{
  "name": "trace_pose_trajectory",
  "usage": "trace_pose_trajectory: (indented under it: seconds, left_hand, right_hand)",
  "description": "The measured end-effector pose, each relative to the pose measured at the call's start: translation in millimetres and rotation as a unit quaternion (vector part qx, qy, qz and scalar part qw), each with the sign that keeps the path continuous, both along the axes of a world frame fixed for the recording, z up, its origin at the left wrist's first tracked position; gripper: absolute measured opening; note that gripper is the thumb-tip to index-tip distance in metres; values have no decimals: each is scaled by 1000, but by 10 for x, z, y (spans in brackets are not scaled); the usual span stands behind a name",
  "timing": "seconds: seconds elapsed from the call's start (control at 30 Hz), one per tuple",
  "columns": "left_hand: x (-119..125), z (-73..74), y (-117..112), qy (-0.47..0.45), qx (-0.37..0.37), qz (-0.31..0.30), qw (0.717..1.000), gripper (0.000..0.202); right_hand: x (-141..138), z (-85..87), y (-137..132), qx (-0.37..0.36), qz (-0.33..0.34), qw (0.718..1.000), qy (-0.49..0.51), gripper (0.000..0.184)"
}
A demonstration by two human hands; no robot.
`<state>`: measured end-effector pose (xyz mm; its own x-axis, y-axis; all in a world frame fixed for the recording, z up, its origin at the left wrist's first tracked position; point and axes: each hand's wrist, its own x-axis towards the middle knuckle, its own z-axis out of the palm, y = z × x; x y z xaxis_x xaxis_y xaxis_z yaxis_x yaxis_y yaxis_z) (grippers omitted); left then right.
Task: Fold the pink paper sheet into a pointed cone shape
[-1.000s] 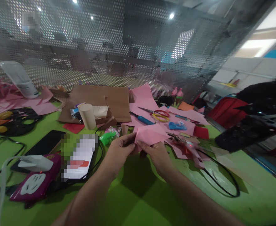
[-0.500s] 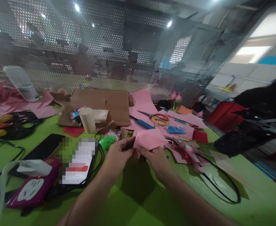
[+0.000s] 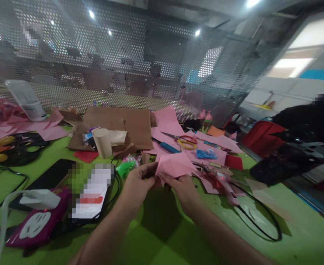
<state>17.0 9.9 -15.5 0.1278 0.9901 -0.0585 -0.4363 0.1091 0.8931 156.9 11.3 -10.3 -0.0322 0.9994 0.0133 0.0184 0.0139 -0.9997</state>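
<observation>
Both my hands hold one folded sheet of pink paper just above the green table, in the middle of the view. My left hand pinches its near left corner with thumb and fingers closed. My right hand grips the paper's lower edge from beneath, fingers curled. The paper's far part sticks up and away from me, folded into angled flaps.
Behind the hands lie pink sheets, scissors, a blue-handled tool, brown card and a paper roll. At left are phones, a magenta power strip and cables. A black cable loops at right. A perforated metal screen stands behind.
My hands stay on the pink paper and have worked its near edge slightly; the view has tilted a little.
</observation>
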Motion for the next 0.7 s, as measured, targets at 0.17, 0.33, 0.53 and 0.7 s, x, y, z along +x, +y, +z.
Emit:
trace_pose_trajectory:
  seconds: [0.17, 0.33, 0.53, 0.7]
  left_hand:
    - [-4, 3, 0, 11, 2, -5, 1000, 39]
    - [0, 32, -12, 5, -7, -4, 1000, 39]
    - [-12, 35, -4, 37, 15, 1, 999, 40]
    - [-32, 32, 28, 66, 43, 33, 996, 38]
  right_hand:
    - [12, -21, 8, -6, 7, 1000, -3, 32]
    - [16, -14, 7, -6, 5, 1000, -7, 30]
    - [13, 27, -16, 3, 3, 1000, -14, 29]
    - [31, 70, -48, -14, -21, 1000, -7, 34]
